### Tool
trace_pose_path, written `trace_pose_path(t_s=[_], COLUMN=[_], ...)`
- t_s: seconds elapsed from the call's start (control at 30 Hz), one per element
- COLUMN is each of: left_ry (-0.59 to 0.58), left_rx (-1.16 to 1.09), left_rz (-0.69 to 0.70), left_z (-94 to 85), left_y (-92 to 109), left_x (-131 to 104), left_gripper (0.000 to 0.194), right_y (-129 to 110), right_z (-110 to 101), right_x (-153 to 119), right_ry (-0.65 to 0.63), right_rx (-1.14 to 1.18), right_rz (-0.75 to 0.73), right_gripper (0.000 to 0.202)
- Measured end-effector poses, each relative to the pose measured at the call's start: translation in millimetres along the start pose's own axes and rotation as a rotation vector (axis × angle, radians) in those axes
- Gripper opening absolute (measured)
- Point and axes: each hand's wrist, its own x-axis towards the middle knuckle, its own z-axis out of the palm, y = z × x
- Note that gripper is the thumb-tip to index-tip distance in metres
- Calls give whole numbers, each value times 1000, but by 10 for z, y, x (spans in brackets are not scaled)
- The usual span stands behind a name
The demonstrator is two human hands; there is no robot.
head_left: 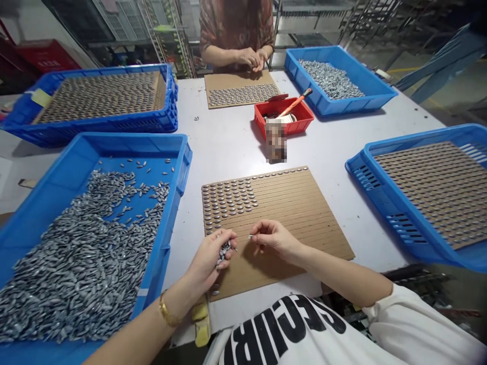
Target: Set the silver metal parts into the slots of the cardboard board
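Note:
Over the near left part of a slotted cardboard sheet (292, 218), my left hand (213, 256) is curled around a small handful of grey metal pieces (224, 252), spindle-shaped like fishing sinkers. My right hand (276, 238) pinches one such metal piece (250, 236) between thumb and fingertips, a little to the right of the left hand. Rows of the same pieces (228, 196) sit in the slots at the sheet's far left, and a single line of them runs along its far edge. To my left, a blue bin (178, 167) holds a great heap of loose pieces.
Across the table, a co-worker's hands (253, 58) are over another filled sheet (243, 96). A red box (300, 124) with an orange-handled tool stands between us. Blue crates with filled sheets flank the table, left (114, 119) and right (365, 157). Another blue bin (365, 104) of pieces is far right.

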Motion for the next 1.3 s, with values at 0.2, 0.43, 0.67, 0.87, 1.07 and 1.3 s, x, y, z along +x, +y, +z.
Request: trace_pose_path(t_s=[0.2,0.43,0.67,0.87,1.07,1.3], left_ry=[-72,-70,-43,-77,-34,-8], left_rx=[-317,-547,-711,-671,-604,-471], left_rz=[63,19,-68,137,40,59], left_z=[133,229,310,275,133,150], left_y=[76,-266,-462,-456,-588,-763], left_x=[-296,-364,-223,-101,47,88], left_gripper=[20,19,23,14,13,21], right_y=[-57,-46,-39,-40,-40,-69], right_z=[-172,-424,-614,-709,-774,-728], right_x=[-85,-139,-108,-8,130,239], right_ry=[-8,4,143,168,191,213], right_rx=[-43,-172,-622,-972,-1090,-1153], right_rz=[-46,-133,-358,-598,-681,-700], right_gripper=[27,21,14,10,10,11])
